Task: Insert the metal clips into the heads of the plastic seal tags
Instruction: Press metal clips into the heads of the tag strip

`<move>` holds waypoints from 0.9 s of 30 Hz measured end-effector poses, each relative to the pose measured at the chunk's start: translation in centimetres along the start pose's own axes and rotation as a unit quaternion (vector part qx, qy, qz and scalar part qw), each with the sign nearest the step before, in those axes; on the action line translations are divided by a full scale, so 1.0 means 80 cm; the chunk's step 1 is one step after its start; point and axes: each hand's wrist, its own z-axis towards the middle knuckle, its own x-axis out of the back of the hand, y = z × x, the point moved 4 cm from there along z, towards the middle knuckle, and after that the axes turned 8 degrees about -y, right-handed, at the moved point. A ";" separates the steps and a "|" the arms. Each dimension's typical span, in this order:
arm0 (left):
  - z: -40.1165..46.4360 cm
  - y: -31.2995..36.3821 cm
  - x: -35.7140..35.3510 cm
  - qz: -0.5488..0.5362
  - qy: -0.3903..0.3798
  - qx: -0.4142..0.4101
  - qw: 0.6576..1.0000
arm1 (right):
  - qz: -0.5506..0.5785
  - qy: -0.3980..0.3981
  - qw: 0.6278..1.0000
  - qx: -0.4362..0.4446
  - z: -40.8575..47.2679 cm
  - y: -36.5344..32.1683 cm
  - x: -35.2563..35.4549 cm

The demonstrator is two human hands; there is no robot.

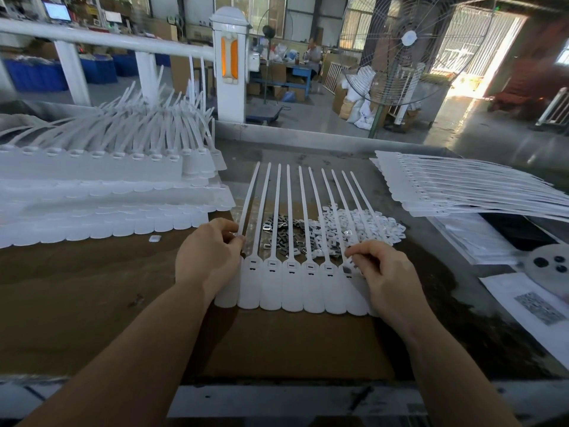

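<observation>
A joined strip of white plastic seal tags lies flat on the brown cardboard in front of me, tails pointing away. Several heads show small slots, some with a metal clip seated. My left hand rests on the strip's left end, its fingertips pinching the leftmost tail. My right hand is at the strip's right end, its curled fingers pinching a small metal clip over a tag head. Behind the strip lie a pile of loose metal clips and a pile of small white plastic caps.
Stacks of tag strips sit at the left and at the right. A single white cap lies on the cardboard. Papers and a round metal disc are at the right edge. A white railing and a floor fan stand beyond the table.
</observation>
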 end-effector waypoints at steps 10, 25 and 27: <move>0.001 0.000 0.000 0.001 -0.004 -0.001 1.000 | -0.039 -0.010 0.999 0.024 -0.001 -0.002 0.001; 0.003 -0.001 -0.001 0.006 0.003 0.001 1.000 | -0.045 -0.001 0.999 -0.006 -0.001 0.000 0.004; 0.002 -0.001 -0.001 0.007 0.001 0.001 1.000 | -0.046 0.002 0.999 -0.004 -0.001 -0.001 0.005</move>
